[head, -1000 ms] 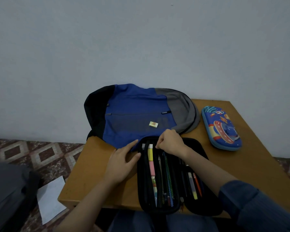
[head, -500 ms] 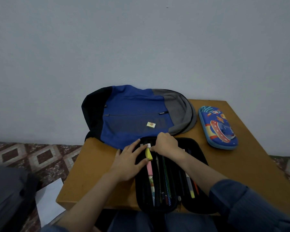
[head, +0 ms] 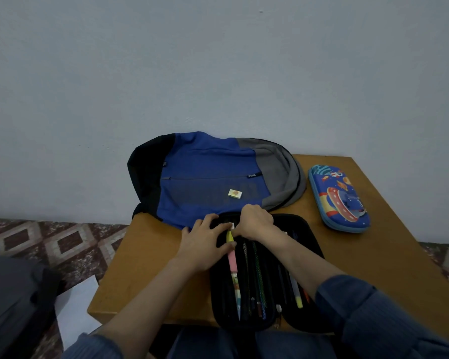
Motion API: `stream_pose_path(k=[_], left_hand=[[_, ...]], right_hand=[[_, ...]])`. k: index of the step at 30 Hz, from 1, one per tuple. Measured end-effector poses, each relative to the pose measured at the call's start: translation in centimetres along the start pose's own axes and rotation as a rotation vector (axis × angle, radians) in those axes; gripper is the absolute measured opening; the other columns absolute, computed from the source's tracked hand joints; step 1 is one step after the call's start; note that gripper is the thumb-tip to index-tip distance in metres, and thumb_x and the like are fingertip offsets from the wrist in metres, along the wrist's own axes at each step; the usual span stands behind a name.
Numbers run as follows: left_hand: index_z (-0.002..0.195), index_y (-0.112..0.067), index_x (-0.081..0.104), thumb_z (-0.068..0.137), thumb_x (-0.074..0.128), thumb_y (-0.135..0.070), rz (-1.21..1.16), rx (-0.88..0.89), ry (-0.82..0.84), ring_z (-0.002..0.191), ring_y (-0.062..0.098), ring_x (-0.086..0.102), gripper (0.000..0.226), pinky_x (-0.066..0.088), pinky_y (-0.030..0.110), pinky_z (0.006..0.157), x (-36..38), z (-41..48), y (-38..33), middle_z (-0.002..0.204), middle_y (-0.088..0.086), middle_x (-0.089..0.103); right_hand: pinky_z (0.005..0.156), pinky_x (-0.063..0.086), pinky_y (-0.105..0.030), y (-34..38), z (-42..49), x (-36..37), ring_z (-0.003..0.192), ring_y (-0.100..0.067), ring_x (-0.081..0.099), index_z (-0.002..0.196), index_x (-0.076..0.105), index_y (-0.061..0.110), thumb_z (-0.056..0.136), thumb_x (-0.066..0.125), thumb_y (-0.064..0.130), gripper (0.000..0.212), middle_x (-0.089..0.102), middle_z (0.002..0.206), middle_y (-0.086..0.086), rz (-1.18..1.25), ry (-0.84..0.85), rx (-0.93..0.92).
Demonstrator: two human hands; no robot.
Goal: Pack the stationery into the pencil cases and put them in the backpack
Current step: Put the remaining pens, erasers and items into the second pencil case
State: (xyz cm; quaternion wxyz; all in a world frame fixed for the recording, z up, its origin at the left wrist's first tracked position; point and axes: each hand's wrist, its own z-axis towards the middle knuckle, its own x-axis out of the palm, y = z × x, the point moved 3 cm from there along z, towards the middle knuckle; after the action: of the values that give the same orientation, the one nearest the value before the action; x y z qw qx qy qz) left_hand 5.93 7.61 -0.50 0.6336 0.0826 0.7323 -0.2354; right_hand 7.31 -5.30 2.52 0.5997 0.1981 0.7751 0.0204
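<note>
Yellow-pink pen (head: 232, 263) lying lengthwise in left half of open black pencil case (head: 222, 294), among other pens in loops. Right hand (head: 257, 224) curling over case's far end, fingertips pinching pen's white top. Left hand (head: 202, 242) lying flat, fingers spread wide, pressing on case's left edge, thumb touching pen. Case sitting at near edge of wooden table (head: 145, 268). Blue backpack (head: 205, 174) lying flat just behind, small eraser (head: 235, 193) resting on it. Closed space-print pencil case (head: 340, 200) lying at right, apart. Paper sheet (head: 75, 307) lying on tiled floor (head: 36, 242).

Table (head: 145, 268) with backpack (head: 208, 177), black case (head: 302, 229), blue case (head: 338, 198)
</note>
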Motion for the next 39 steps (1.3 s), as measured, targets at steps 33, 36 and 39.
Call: stream_pose_path(k=[33, 36, 39], left_hand=[[0.141, -0.024, 0.039, 0.096, 0.033, -0.048, -0.100, -0.134, -0.309, 0.138, 0.019, 0.026, 0.051, 0.027, 0.036, 0.109, 0.1, -0.2, 5.0, 0.150, 0.003, 0.031], [0.147, -0.029, 0.020, 0.078, 0.000, -0.065, -0.057, -0.114, -0.122, 0.145, 0.013, -0.004, 0.081, 0.002, 0.037, 0.117, 2.5, -0.8, 5.7, 0.158, -0.004, 0.004], [0.148, -0.031, 0.014, 0.069, -0.012, -0.062, -0.073, -0.113, -0.162, 0.143, 0.009, -0.011, 0.089, -0.004, 0.037, 0.116, 3.4, -1.1, 5.9, 0.158, -0.007, -0.003]], right_hand=[[0.076, 0.058, -0.040, -2.0, 1.2, 0.7, 0.079, -0.023, 0.069, 0.076, 0.075, 0.000, 0.075, 0.077, 0.014, 0.015, 0.073, 0.079, -0.013, 0.380, -0.092, -0.117], [0.081, 0.056, -0.036, -1.9, 1.9, -0.5, 0.080, -0.021, 0.068, 0.073, 0.074, 0.003, 0.080, 0.069, 0.008, 0.010, 0.073, 0.080, -0.011, 0.413, -0.208, -0.177], [0.077, 0.054, -0.036, -1.2, 2.7, -1.6, 0.087, -0.025, 0.064, 0.078, 0.074, 0.008, 0.084, 0.059, 0.008, 0.016, 0.071, 0.088, -0.010, 0.304, -0.300, -0.277]])
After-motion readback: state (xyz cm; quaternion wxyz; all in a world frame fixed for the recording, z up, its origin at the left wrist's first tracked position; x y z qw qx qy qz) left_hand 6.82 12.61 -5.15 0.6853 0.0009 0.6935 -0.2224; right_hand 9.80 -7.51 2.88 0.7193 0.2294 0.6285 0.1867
